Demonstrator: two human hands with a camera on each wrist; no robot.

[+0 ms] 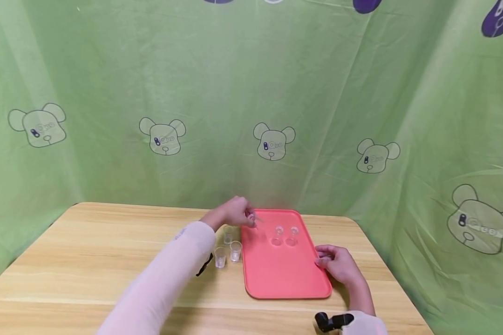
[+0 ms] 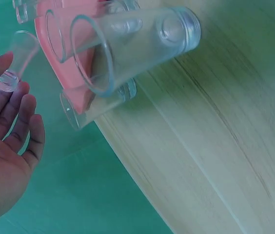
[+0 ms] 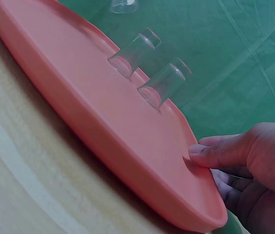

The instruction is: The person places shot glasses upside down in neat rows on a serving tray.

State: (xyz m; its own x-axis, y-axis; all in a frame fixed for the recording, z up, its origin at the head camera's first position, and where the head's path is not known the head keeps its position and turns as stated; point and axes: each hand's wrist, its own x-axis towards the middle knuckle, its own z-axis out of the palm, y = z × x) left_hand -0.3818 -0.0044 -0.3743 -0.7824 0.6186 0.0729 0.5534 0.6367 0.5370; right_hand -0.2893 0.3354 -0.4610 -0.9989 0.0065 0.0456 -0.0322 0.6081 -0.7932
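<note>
My left hand [image 1: 238, 211] reaches over the far left part of a pink tray [image 1: 282, 274]. Between its thumb and fingers it pinches a clear shot glass [image 2: 20, 56] near the thick base. Two more shot glasses stand upside down on the tray, a left one [image 3: 131, 54] and a right one [image 3: 164, 85]. My right hand [image 1: 337, 264] grips the tray's right edge, thumb on top of the rim [image 3: 210, 163] and fingers against the outside. Left of the tray, three upright shot glasses [image 1: 235, 251] stand on the table below my left forearm.
The wooden table [image 1: 88, 260] extends to both sides of the tray. Behind it hangs a green curtain [image 1: 218, 93] printed with bear heads, close to the far edge. Black straps [image 1: 335, 321] sit at both sleeves.
</note>
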